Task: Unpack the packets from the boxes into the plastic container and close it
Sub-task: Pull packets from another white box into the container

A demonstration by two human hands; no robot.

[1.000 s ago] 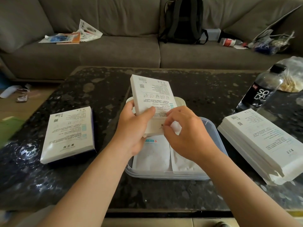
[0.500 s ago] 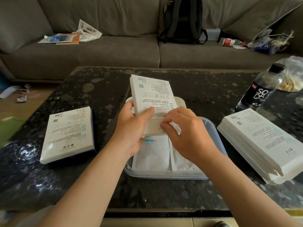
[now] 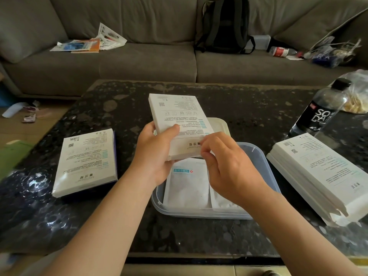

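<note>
My left hand [image 3: 155, 154] grips a white box [image 3: 177, 116] with printed text, held tilted above the clear plastic container [image 3: 264, 168]. My right hand [image 3: 227, 166] pinches the box's lower right corner at its near end. White packets [image 3: 187, 186] lie flat inside the container. A pale lid [image 3: 219, 124] lies behind the container, partly hidden by the box. Another white box [image 3: 87, 160] lies flat on the table to the left. A stack of white boxes [image 3: 318, 172] lies on the right.
A black soda bottle [image 3: 320, 110] stands at the right rear of the dark stone table [image 3: 99, 226], with a plastic bag [image 3: 358, 92] behind it. Beyond the table, a grey sofa [image 3: 139, 62] holds papers, a black backpack [image 3: 225, 24] and clutter.
My right hand's fingers have shifted slightly along the box's lower edge. The box and left hand have barely moved.
</note>
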